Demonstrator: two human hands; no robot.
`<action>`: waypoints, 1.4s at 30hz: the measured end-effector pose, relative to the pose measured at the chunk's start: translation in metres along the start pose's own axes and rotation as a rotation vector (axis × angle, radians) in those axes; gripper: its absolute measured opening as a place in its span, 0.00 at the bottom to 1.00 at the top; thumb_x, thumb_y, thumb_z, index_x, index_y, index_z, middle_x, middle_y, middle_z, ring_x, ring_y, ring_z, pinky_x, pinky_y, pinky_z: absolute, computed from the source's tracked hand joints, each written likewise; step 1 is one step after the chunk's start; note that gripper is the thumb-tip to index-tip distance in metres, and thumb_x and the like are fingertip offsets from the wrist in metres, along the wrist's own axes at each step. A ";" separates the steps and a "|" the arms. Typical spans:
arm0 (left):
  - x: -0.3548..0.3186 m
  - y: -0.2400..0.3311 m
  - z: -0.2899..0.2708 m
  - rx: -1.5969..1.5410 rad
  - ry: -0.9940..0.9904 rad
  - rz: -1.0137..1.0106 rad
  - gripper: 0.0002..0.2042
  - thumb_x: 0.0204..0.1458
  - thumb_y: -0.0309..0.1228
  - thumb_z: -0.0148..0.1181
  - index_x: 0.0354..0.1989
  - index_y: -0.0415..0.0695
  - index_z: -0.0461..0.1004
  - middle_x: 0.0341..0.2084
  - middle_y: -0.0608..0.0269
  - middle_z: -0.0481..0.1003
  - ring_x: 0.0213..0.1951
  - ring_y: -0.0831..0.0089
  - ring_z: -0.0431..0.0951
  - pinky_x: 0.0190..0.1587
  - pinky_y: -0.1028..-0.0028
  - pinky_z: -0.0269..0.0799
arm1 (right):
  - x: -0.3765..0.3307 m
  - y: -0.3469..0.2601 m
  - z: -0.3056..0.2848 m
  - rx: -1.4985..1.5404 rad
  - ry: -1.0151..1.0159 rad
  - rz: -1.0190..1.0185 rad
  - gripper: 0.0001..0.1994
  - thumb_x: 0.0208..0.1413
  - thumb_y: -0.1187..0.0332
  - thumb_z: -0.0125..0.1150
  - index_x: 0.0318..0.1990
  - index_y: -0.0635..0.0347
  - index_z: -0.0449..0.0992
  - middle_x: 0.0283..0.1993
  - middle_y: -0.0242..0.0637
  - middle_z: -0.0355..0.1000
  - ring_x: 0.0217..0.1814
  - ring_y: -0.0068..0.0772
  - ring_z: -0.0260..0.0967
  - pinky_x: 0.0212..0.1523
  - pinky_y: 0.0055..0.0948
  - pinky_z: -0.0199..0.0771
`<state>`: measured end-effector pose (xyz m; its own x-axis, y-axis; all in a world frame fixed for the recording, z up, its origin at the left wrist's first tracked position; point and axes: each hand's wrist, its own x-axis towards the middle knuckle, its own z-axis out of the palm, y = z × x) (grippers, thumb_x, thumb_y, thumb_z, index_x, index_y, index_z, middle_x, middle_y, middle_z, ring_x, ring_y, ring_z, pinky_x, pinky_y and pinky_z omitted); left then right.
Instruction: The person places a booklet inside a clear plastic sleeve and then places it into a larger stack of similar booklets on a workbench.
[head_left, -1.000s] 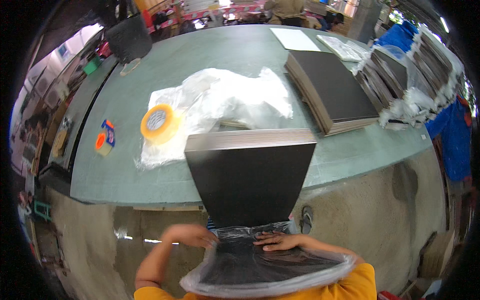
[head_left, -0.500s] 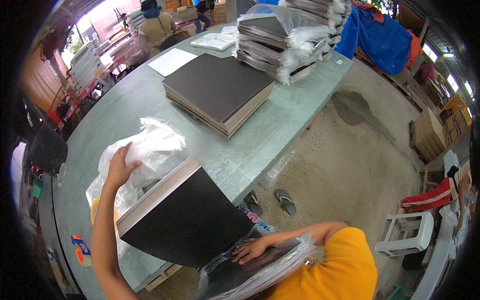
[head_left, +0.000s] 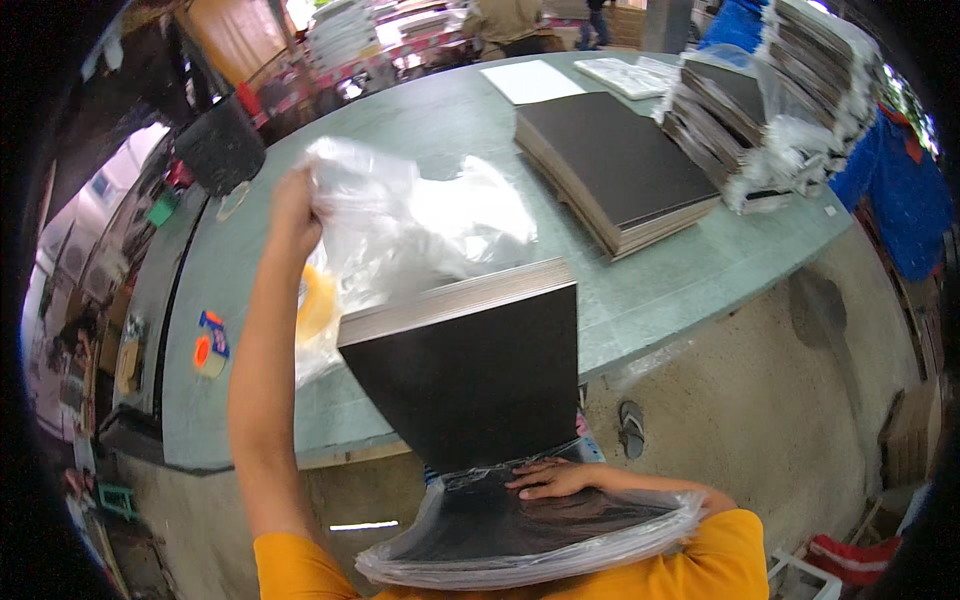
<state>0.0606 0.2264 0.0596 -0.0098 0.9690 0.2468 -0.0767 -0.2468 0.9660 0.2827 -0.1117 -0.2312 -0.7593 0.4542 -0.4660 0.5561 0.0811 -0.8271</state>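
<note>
**Black board stack half-bagged, clear bag lifted off counter**

Black flat boards, a thick stack [head_left: 470, 380], run lengthwise away from the person: far end rests on the green counter [head_left: 690, 270] edge, near end points at the person's chest, inside a clear plastic sleeve [head_left: 530, 535]. Long axis approx. near-to-far, top face tilted up toward the camera.

R hand [head_left: 550, 478] lies flat, fingers spread, on the sleeved near end of the stack; pressing, not clamped round anything.

L hand [head_left: 290, 200] is raised over the counter w/ its grip closed on a bunch of crumpled clear plastic bag [head_left: 420, 225], which hangs down to the stack's far end. A yellow tape roll [head_left: 318, 302] shows through the plastic, just left of the stack.

Further right on the counter: a 2nd flat pile of dark boards [head_left: 620, 165], then bagged bundles [head_left: 790, 100] stacked high.
</note>
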 end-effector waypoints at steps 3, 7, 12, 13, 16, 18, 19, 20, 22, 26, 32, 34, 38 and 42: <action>-0.051 0.042 -0.042 0.041 0.164 0.376 0.07 0.51 0.31 0.44 0.35 0.45 0.66 0.26 0.65 0.67 0.27 0.77 0.67 0.29 0.77 0.65 | -0.003 -0.009 -0.008 0.022 0.047 -0.011 0.31 0.50 0.38 0.34 0.58 0.42 0.56 0.63 0.43 0.45 0.66 0.45 0.36 0.62 0.43 0.34; -0.202 0.013 -0.005 0.678 -0.454 0.106 0.16 0.46 0.31 0.47 0.45 0.43 0.64 0.36 0.53 0.66 0.42 0.64 0.65 0.44 0.69 0.56 | -0.021 -0.017 -0.045 0.172 0.075 -0.195 0.23 0.50 0.54 0.52 0.49 0.59 0.66 0.48 0.46 0.65 0.52 0.37 0.61 0.52 0.30 0.59; -0.277 -0.048 0.003 0.960 -1.167 -0.277 0.11 0.43 0.31 0.49 0.33 0.39 0.67 0.30 0.45 0.67 0.37 0.58 0.67 0.44 0.65 0.57 | -0.054 -0.114 -0.100 0.433 0.631 -0.527 0.22 0.43 0.64 0.61 0.46 0.64 0.66 0.44 0.43 0.68 0.44 0.27 0.65 0.45 0.27 0.64; -0.284 -0.059 0.000 0.835 -1.157 -0.208 0.09 0.44 0.32 0.48 0.28 0.39 0.68 0.25 0.47 0.69 0.32 0.59 0.69 0.40 0.64 0.60 | -0.057 -0.132 -0.099 0.324 0.655 -0.600 0.23 0.42 0.65 0.63 0.46 0.65 0.66 0.44 0.43 0.67 0.44 0.26 0.65 0.45 0.26 0.63; -0.260 -0.060 -0.018 0.760 -0.884 -0.218 0.11 0.46 0.32 0.46 0.29 0.35 0.70 0.26 0.50 0.73 0.29 0.67 0.72 0.32 0.69 0.66 | -0.044 -0.132 -0.094 0.187 0.571 -0.337 0.18 0.41 0.63 0.63 0.40 0.63 0.70 0.34 0.40 0.72 0.38 0.29 0.69 0.40 0.26 0.67; -0.263 -0.048 -0.017 0.332 -0.429 -0.491 0.13 0.52 0.34 0.41 0.29 0.37 0.69 0.21 0.62 0.69 0.24 0.74 0.67 0.28 0.74 0.65 | -0.045 -0.117 -0.109 0.934 0.592 -0.372 0.17 0.43 0.63 0.61 0.38 0.65 0.70 0.33 0.36 0.71 0.35 0.26 0.68 0.38 0.25 0.67; -0.262 -0.025 -0.005 0.232 -0.259 -0.652 0.14 0.53 0.35 0.40 0.35 0.38 0.69 0.26 0.64 0.70 0.27 0.76 0.68 0.30 0.75 0.65 | -0.045 -0.110 -0.115 1.308 0.568 -0.460 0.18 0.43 0.61 0.62 0.39 0.65 0.70 0.35 0.34 0.70 0.34 0.24 0.67 0.37 0.24 0.66; -0.261 -0.033 -0.010 0.233 -0.281 -0.639 0.14 0.53 0.36 0.40 0.38 0.39 0.68 0.29 0.65 0.69 0.29 0.76 0.67 0.31 0.76 0.66 | -0.048 -0.112 -0.113 1.263 0.581 -0.485 0.18 0.43 0.63 0.62 0.38 0.66 0.70 0.35 0.34 0.70 0.34 0.23 0.67 0.37 0.23 0.66; -0.262 -0.049 -0.022 0.237 -0.310 -0.617 0.15 0.53 0.37 0.40 0.44 0.40 0.65 0.34 0.67 0.68 0.33 0.77 0.67 0.34 0.78 0.66 | -0.054 -0.124 -0.107 1.177 0.592 -0.531 0.16 0.44 0.65 0.62 0.38 0.66 0.70 0.35 0.33 0.70 0.35 0.21 0.66 0.37 0.22 0.66; -0.265 -0.052 -0.019 0.093 -0.047 -0.722 0.16 0.53 0.37 0.41 0.43 0.39 0.66 0.34 0.64 0.69 0.34 0.78 0.67 0.35 0.78 0.65 | -0.055 -0.119 -0.107 0.820 0.655 -0.396 0.14 0.44 0.68 0.61 0.37 0.65 0.70 0.33 0.31 0.70 0.34 0.19 0.66 0.35 0.19 0.65; -0.256 -0.037 -0.038 0.500 -0.263 -0.430 0.12 0.50 0.36 0.48 0.34 0.39 0.70 0.27 0.63 0.71 0.28 0.78 0.67 0.30 0.78 0.63 | -0.069 -0.122 -0.114 0.752 0.681 -0.108 0.06 0.45 0.70 0.59 0.24 0.63 0.71 0.21 0.33 0.70 0.21 0.18 0.66 0.22 0.15 0.64; -0.251 -0.024 -0.043 0.799 -0.284 0.056 0.10 0.48 0.33 0.51 0.30 0.39 0.71 0.22 0.63 0.71 0.25 0.78 0.67 0.29 0.79 0.63 | -0.072 -0.125 -0.114 0.812 0.662 -0.149 0.07 0.45 0.70 0.60 0.23 0.63 0.71 0.20 0.33 0.70 0.20 0.18 0.66 0.21 0.15 0.64; -0.264 0.020 -0.014 0.631 -0.239 -0.034 0.05 0.43 0.26 0.56 0.22 0.38 0.71 0.16 0.66 0.69 0.18 0.80 0.65 0.24 0.81 0.61 | -0.069 -0.134 -0.114 0.991 0.591 -0.411 0.08 0.44 0.68 0.61 0.22 0.63 0.71 0.20 0.31 0.69 0.21 0.17 0.64 0.22 0.17 0.63; -0.279 0.017 0.036 0.217 -0.547 -0.322 0.06 0.43 0.27 0.58 0.21 0.39 0.71 0.16 0.70 0.68 0.18 0.85 0.64 0.22 0.83 0.59 | -0.039 -0.145 -0.105 1.117 0.488 -0.562 0.09 0.48 0.65 0.57 0.23 0.61 0.70 0.21 0.28 0.67 0.22 0.16 0.60 0.24 0.17 0.60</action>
<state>0.0982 -0.0484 0.0100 0.4908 0.8645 -0.1083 0.2119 0.0021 0.9773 0.2668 -0.0479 -0.0602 -0.4646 0.8854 -0.0156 -0.5387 -0.2965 -0.7886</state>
